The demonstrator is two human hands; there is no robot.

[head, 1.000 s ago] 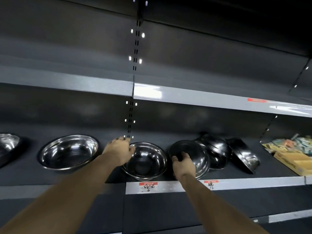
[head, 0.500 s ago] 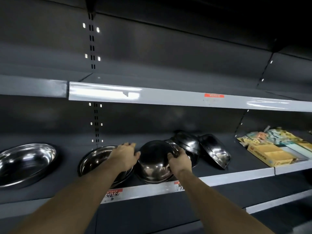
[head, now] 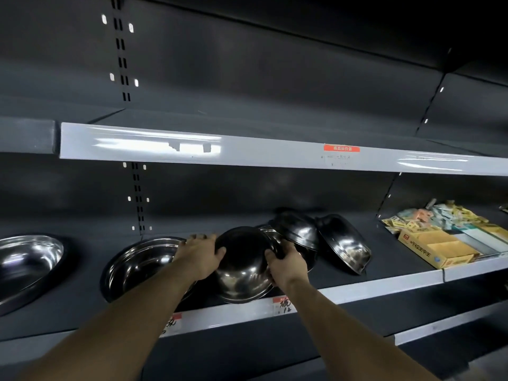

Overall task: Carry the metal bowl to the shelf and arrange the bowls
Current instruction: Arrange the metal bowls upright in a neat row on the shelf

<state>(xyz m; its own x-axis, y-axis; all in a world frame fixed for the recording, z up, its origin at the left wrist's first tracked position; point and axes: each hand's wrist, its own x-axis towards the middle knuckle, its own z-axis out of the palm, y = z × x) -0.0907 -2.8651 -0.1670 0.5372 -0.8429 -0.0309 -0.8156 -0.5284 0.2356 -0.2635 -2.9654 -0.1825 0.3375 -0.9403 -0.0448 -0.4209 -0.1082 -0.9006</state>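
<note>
I am looking at a dark shelf with a pale front strip, and a second shelf above whose strip carries an orange label with writing too small for me to read. Far left on the lower shelf sits a wide steel basin, upright; next along is a large open bowl, also upright, near the front edge. Toward the right end lies a yellow carton with printed characters I cannot make out, and loose packets behind it. The metal bowl I am handling is tipped, its dark outside facing me, just above the front edge at the shelf's middle. Behind it, further bowls lean on their sides, the last one toward the right. My left hand grips the bowl's left rim, thumb on the outside, fingers curled over the edge. My right hand holds the right rim likewise, fingers wrapped. Both forearms reach up from below. Two red price tags on the front strip bear handwritten marks I cannot read.
</note>
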